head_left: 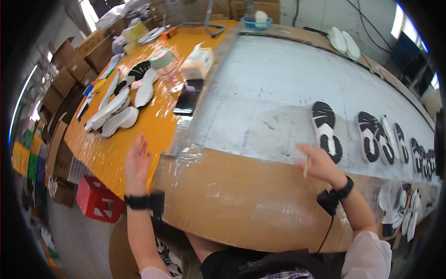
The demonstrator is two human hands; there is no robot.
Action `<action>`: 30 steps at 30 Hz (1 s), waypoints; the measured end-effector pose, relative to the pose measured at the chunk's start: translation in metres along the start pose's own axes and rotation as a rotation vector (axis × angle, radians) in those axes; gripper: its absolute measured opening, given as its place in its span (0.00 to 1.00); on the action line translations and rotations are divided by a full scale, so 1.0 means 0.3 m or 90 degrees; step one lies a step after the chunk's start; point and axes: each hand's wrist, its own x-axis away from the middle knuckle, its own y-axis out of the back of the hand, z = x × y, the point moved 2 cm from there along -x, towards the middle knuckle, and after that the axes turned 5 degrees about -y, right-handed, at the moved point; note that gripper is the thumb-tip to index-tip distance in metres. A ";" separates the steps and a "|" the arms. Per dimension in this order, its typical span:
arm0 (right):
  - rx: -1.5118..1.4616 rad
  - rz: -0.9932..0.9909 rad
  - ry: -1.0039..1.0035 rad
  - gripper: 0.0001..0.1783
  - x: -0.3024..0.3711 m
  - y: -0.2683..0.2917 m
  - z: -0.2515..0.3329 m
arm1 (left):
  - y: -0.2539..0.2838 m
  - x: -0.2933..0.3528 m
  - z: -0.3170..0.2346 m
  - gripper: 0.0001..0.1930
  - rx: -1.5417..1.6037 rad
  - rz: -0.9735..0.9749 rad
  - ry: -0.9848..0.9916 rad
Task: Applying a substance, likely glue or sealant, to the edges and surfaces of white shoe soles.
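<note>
My left hand (137, 162) is raised over the orange-covered table, fingers pointing up and a little apart, with nothing seen in it. Beyond it lie several white shoe soles (121, 120) and a black-and-white sole. My right hand (320, 163) hovers at the front edge of the pale work surface (260, 69), its forefinger stretched to the left. Pinched under that finger is a thin pale stick (305, 168), too small to identify. The nearest black-and-white shoe sole (324, 122) lies just beyond this hand. More black-and-white soles (369, 135) stand in a row to the right.
A clear bottle with a green lid (161, 58), a tissue pack (199, 61) and a dark phone (189, 96) sit left of the pale surface. A blue bowl (256, 23) and white soles (344, 43) are at the back. A red stool (98, 199) stands lower left.
</note>
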 end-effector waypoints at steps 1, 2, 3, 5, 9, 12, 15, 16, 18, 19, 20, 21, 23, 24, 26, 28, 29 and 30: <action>0.105 -0.188 0.025 0.32 -0.023 -0.010 -0.090 | -0.059 0.088 0.012 0.16 -0.008 0.013 0.007; 0.106 -0.197 0.016 0.32 -0.052 -0.041 -0.185 | -0.089 0.161 0.022 0.15 -0.015 0.004 0.021; 0.189 -0.349 -0.093 0.37 -0.060 -0.040 -0.295 | -0.120 0.213 0.041 0.15 -0.017 0.000 0.036; 0.263 -0.497 -0.190 0.43 -0.043 -0.045 -0.424 | -0.123 0.328 0.068 0.14 -0.003 0.021 0.046; 0.095 -0.379 -0.264 0.50 0.009 -0.036 -0.362 | -0.200 0.487 0.126 0.11 -0.106 -0.008 0.042; 0.241 -0.161 -0.293 0.52 -0.003 -0.014 -0.273 | -0.312 0.584 0.132 0.11 -0.119 0.084 0.060; -0.117 -0.166 -0.215 0.44 0.024 0.068 -0.328 | -0.385 0.659 0.152 0.13 -0.181 0.186 0.037; -0.468 -0.151 -0.142 0.40 0.019 0.081 -0.334 | -0.399 0.680 0.149 0.13 -0.177 0.169 0.022; -0.932 -0.040 -0.098 0.30 0.105 0.096 -0.264 | -0.435 0.705 0.169 0.13 -0.222 0.269 0.077; -1.079 0.085 -0.028 0.30 0.164 0.088 -0.212 | -0.452 0.706 0.177 0.16 -0.202 0.266 0.081; -1.145 0.125 0.047 0.31 0.247 0.083 -0.100 | -0.468 0.692 0.194 0.20 -0.184 0.261 0.085; -1.193 0.176 0.060 0.33 0.314 0.073 -0.027 | -0.487 0.674 0.217 0.23 -0.087 0.220 0.096; -1.192 0.244 0.063 0.40 0.415 0.026 0.060 | -0.538 0.663 0.210 0.27 0.070 0.174 0.122; -1.121 0.301 0.140 0.44 0.440 -0.008 0.081 | -0.554 0.661 0.201 0.28 0.129 0.169 0.142; -1.233 0.411 0.063 0.39 0.526 -0.054 0.133 | -0.581 0.660 0.181 0.25 0.114 0.180 0.121; -1.097 0.342 0.043 0.37 0.542 -0.088 0.046 | -0.615 0.666 0.177 0.22 0.099 0.223 0.111; -0.964 0.277 0.019 0.35 0.537 -0.093 0.040 | -0.603 0.664 0.184 0.19 0.027 0.221 0.032; -0.967 0.280 0.020 0.35 0.545 -0.092 0.046 | -0.593 0.661 0.189 0.17 -0.045 0.218 -0.046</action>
